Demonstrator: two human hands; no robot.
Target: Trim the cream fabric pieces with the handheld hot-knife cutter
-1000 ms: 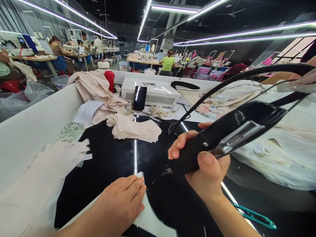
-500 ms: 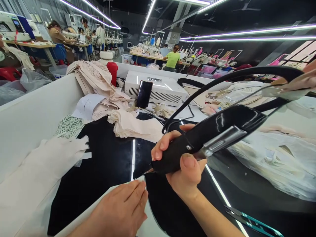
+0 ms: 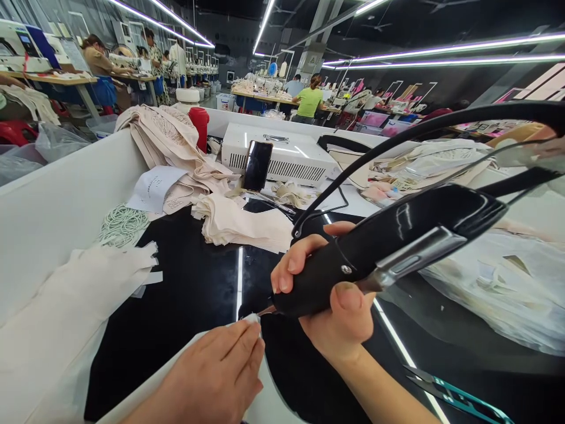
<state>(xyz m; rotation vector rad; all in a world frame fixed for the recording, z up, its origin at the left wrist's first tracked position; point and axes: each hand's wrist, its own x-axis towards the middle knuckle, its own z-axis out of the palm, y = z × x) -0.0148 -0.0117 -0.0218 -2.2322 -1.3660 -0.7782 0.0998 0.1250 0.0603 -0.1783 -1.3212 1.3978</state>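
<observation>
My right hand (image 3: 338, 306) is closed round a black corded hand tool (image 3: 388, 229) with a silver lever on its side. Its thin metal tip points left and down, touching or very near the end of a white fabric strip (image 3: 269, 388). My left hand (image 3: 216, 368) holds this strip with its fingers together, the fingertips just short of the tool's tip. Part of the strip is hidden beneath that hand. Both rest over a glossy black work surface (image 3: 189, 294). A pair of teal-handled thread snips (image 3: 459, 394) lies at lower right.
Pale fabric pieces (image 3: 70, 300) lie at left, near green elastic loops (image 3: 123, 224). Stacked cream pieces (image 3: 247, 224) sit ahead. A phone (image 3: 258, 166) leans on a white vented box (image 3: 291, 153). At right is a clear plastic bag (image 3: 507, 294). Co-workers sit beyond the table.
The tool's rear end has swung slightly to the right, and my right hand has shifted a little the same way. The left hand stays nearly in place at the fabric's end.
</observation>
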